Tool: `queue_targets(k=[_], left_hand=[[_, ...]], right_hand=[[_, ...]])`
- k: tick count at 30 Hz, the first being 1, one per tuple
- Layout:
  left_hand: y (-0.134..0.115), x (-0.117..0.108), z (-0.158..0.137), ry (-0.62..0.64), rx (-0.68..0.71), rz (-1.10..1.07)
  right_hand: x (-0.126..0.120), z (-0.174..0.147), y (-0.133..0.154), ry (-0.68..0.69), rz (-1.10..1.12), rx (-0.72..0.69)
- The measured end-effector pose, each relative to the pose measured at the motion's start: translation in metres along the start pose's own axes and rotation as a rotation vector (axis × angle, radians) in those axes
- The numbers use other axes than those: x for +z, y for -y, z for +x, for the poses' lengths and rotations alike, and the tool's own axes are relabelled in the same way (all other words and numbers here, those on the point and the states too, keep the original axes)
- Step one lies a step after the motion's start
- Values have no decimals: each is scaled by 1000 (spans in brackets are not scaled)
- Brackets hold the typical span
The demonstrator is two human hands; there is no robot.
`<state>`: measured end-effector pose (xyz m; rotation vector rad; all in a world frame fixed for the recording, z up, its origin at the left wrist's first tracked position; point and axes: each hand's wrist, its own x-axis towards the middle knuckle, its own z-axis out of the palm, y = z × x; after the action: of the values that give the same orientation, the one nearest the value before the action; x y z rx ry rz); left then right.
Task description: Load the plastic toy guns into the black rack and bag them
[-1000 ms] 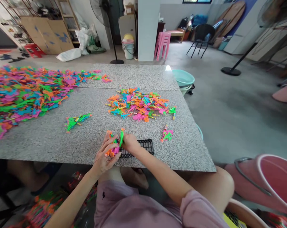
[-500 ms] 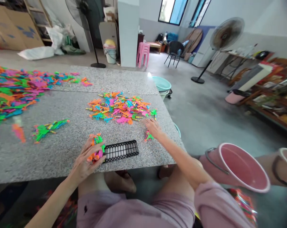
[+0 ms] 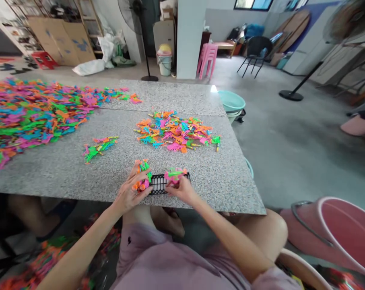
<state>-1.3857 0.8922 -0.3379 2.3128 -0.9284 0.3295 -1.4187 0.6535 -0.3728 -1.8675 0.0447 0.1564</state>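
A small black lattice basket (image 3: pixel 158 184) lies near the table's front edge. My left hand (image 3: pixel 130 191) is curled round several small plastic toy guns (image 3: pixel 143 174), orange, green and pink, at the basket's left end. Over the right part of the basket, my right hand (image 3: pixel 182 191) grips a pink and green toy gun (image 3: pixel 175 174) with an orange tip; whether it holds more than one I cannot tell. Beyond the basket lies a mixed-colour pile of toy guns (image 3: pixel 178 131). A smaller group of toy guns (image 3: pixel 99 149) sits left of that pile.
A large heap of toy guns (image 3: pixel 40 108) covers the left of the speckled table (image 3: pixel 206 177). Pink buckets (image 3: pixel 309 225) stand at my right. Turquoise basins (image 3: pixel 231 100) are past the table's right edge. Bagged toys (image 3: pixel 58 257) lie on the floor at left.
My right hand has picked up the toy gun from the table right of the basket and moved left over the basket. My left hand stays at the basket's left end. The view has turned left.
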Motion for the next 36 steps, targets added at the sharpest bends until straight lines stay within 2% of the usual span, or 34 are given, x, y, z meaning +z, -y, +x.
queue_targets(k=[2, 4, 8, 12, 16, 21, 23, 25, 27, 28, 30, 32, 34, 36], left_hand=[[-2, -1, 0, 1, 3, -15], [-4, -1, -1, 2, 6, -24], [-5, 1, -2, -11, 2, -46], [-3, 4, -4, -5, -6, -53], [-5, 0, -2, -3, 2, -72], [-12, -13, 4, 105, 40, -102], [-10, -12, 5, 64, 74, -90], [-5, -5, 4, -47, 89, -70], [1, 4, 2, -132, 89, -60], [4, 7, 1, -149, 90, -62], [8, 12, -1, -150, 92, -67], [9, 13, -1, -154, 98, -72], [9, 12, -1, -162, 91, -77], [8, 10, 0, -163, 82, -88]], right_hand=[[36, -1, 7, 42, 0, -1], [52, 2, 15, 37, -99, -17], [51, 9, 24, 26, -363, -51], [47, 9, 26, 61, -534, -71], [50, 8, 35, 123, -733, -35], [61, 5, 50, 211, -811, -60], [60, 4, 50, 240, -798, -78], [44, 9, 46, 263, -772, -146], [4, 19, 39, 175, -760, -206], [-24, 26, 35, 59, -769, -206], [-85, 38, 23, -193, -820, -96], [-136, 45, 8, -344, -869, 30], [-162, 45, -11, -348, -990, 151], [-163, 39, -28, -331, -1109, 174]])
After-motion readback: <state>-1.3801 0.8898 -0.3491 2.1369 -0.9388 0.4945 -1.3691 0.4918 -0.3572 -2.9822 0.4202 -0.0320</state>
